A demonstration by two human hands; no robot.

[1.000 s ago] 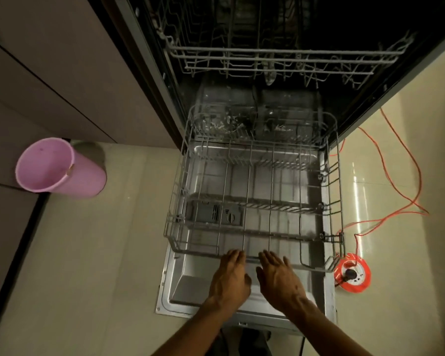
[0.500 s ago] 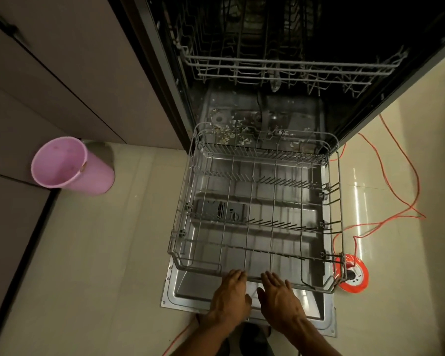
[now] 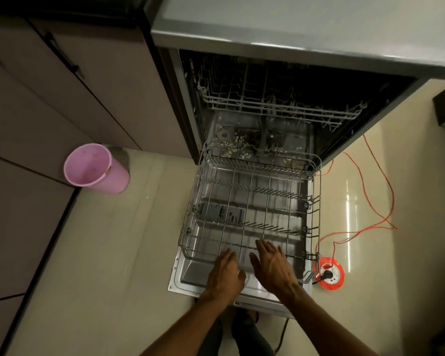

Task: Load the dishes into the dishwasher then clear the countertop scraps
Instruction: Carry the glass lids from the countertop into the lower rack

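The dishwasher (image 3: 242, 42) stands open with its door (image 3: 188, 276) flat on the floor. Its empty grey wire lower rack (image 3: 249, 206) is pulled out over the door. The upper rack (image 3: 280, 109) sits inside the dark tub, and pale scraps lie on the tub floor (image 3: 234, 142). My left hand (image 3: 225, 272) hovers at the rack's front rim with fingers straight, holding nothing. Beside it, my right hand (image 3: 272, 263) is spread flat over the same front rim. No dishes are in view.
A pink plastic bin (image 3: 95, 168) stands on the tiled floor left of the door, against brown cabinets (image 3: 62, 98). An orange cord (image 3: 375, 196) runs across the floor at right to an orange reel socket (image 3: 330, 272) beside the door corner.
The lower rack has slid out toward me onto the door. Both hands have let the front rim go and opened. The view has pulled back and up, showing the dishwasher's top.
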